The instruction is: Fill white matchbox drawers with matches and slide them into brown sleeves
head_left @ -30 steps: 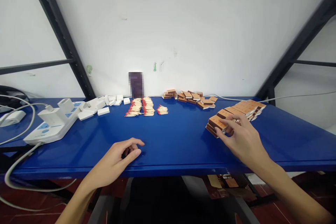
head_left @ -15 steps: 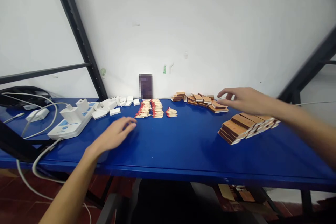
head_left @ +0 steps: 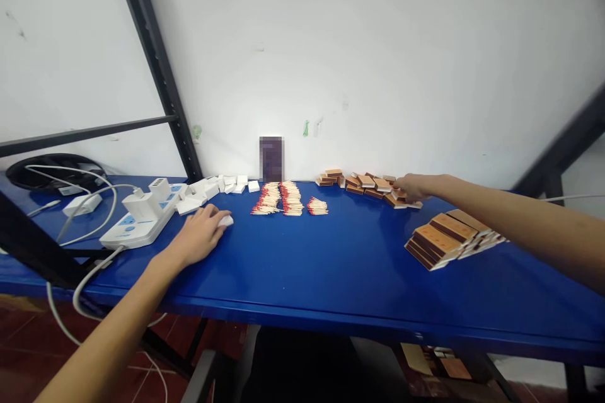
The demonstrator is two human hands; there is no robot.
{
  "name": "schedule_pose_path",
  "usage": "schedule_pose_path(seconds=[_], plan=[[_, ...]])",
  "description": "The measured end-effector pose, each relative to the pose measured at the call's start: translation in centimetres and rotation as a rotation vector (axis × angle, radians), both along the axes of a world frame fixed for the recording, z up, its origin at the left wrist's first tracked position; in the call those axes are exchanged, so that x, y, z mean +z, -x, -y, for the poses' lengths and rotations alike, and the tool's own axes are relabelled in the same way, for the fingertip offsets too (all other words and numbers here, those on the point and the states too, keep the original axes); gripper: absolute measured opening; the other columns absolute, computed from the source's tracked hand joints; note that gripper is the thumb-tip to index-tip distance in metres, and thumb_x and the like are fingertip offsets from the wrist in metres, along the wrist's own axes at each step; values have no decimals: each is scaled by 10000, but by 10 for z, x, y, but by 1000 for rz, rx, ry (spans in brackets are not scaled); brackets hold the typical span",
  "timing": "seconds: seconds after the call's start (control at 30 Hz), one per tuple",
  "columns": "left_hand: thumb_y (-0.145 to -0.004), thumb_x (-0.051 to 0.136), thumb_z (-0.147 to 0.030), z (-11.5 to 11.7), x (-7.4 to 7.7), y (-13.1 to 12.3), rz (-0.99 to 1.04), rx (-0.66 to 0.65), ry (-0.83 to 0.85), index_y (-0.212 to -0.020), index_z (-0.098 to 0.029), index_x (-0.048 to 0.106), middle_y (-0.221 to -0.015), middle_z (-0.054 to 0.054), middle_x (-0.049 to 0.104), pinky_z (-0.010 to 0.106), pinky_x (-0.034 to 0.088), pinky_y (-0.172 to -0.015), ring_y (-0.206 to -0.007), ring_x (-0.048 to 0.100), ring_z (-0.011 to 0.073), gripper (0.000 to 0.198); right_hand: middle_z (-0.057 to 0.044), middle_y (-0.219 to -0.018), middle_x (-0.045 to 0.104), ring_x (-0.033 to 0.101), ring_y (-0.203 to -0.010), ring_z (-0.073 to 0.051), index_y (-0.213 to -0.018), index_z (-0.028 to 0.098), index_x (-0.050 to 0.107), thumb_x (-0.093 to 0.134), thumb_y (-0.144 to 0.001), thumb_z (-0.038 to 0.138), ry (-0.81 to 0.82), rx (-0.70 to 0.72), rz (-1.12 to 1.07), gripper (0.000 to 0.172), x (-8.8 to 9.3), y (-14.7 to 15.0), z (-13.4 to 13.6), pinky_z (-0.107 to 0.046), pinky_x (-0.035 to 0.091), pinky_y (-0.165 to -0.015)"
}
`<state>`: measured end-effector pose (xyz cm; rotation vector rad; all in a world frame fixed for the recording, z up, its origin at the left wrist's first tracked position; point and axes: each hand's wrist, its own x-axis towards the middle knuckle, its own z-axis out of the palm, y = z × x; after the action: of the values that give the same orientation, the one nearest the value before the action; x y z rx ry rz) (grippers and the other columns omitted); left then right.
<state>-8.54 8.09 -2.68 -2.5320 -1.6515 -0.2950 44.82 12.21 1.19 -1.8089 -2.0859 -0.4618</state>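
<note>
My left hand is low over the left part of the table, its fingers closed on a small white matchbox tray. Behind it lies a loose heap of white trays. On the right, my right hand reaches to the end of a scattered pile of brown matchbox sleeves. Its fingers pinch a matchbox sleeve there. Red-headed matches lie in two long rows, with a smaller bunch of matches to their right.
Stacked matchboxes stand under my right forearm. At the left is a white power strip with plugs and cables. A blurred dark rectangular thing leans on the wall. Black metal posts flank the blue table.
My left hand has closed on a white tray close to the heap. My right hand has come down onto the sleeve pile and pinched a sleeve. The view has shifted slightly.
</note>
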Motion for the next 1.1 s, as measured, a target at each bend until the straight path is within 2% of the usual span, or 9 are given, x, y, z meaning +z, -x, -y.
schedule_pose_path(seconds=[0.1, 0.2, 0.37, 0.43, 0.53, 0.7, 0.8, 1.0, 1.1], plan=[[-928, 410, -415, 36, 6, -10, 216, -138, 129, -1315, -198, 551, -1135, 98, 532, 390, 453, -925, -983, 576, 250, 465, 7, -389, 450, 385, -353, -61, -391, 193, 483, 614, -796, 258, 210, -39, 73, 431, 10, -3, 0, -295, 279, -454], [-910, 465, -422, 62, 14, -20, 333, -189, 310, -1381, -274, 494, -1152, 63, 539, 309, 490, -751, -805, 597, 189, 494, -34, -460, 521, 483, -430, -89, -409, 191, 485, 586, -828, 314, 313, -76, 104, 448, 22, 9, 4, -298, 304, -485], [-918, 495, -329, 80, 17, -48, 486, -340, 367, -1147, -248, 631, -1153, 52, 585, 312, 440, -894, -1015, 572, 217, 279, -29, -641, 638, 590, -559, -152, -719, 169, 678, 747, -629, 317, 492, 17, 71, 186, 27, 69, 29, -279, 372, -527], [-913, 525, -313, 87, 15, -62, 620, -370, 358, -1134, -250, 581, -1135, 38, 606, 309, 436, -901, -1009, 574, 199, 237, -14, -729, 667, 621, -622, -192, -889, 207, 693, 812, -531, 311, 695, 158, 121, 392, 24, 94, 40, -284, 409, -527], [-897, 564, -288, 98, 8, -80, 755, -407, 373, -1028, -233, 525, -1088, 25, 628, 297, 444, -877, -954, 585, 173, 148, -47, -864, 684, 650, -731, -244, -1043, 213, 657, 790, -594, 360, 836, 168, 218, 491, 21, 119, 48, -308, 436, -548], [-847, 644, -279, 102, -6, -90, 665, -410, 319, -866, -216, 508, -1070, 25, 638, 316, 434, -874, -958, 594, 192, 151, -91, -969, 684, 639, -866, -230, -968, 179, 642, 560, -856, 275, 483, 253, 206, 168, 10, 148, 43, -305, 444, -675], [-796, 716, -338, 100, -10, -90, 642, -374, 192, -902, -223, 542, -1150, 36, 632, 335, 421, -905, -1036, 585, 216, 234, -110, -983, 678, 631, -898, -230, -953, 165, 638, 484, -909, 214, 299, 232, 200, 168, -5, 164, 39, -298, 431, -692], [-734, 756, -339, 103, -11, -88, 612, -310, -221, -764, -200, 572, -745, -11, 631, 312, 415, -730, -696, 549, 161, 233, -129, -1030, 652, 615, -954, -239, -1025, 148, 622, 459, -954, 233, 233, 169, 193, 198, -28, 176, 34, -294, 423, -719], [-724, 698, -307, 105, -11, -86, 636, -300, -270, -755, -191, 548, -677, -15, 566, 292, 398, -642, -637, 499, 151, 192, -116, -1005, 645, 610, -940, -228, -985, 158, 628, 421, -977, 240, 217, 177, 195, 223, -36, 177, 35, -293, 421, -729]])
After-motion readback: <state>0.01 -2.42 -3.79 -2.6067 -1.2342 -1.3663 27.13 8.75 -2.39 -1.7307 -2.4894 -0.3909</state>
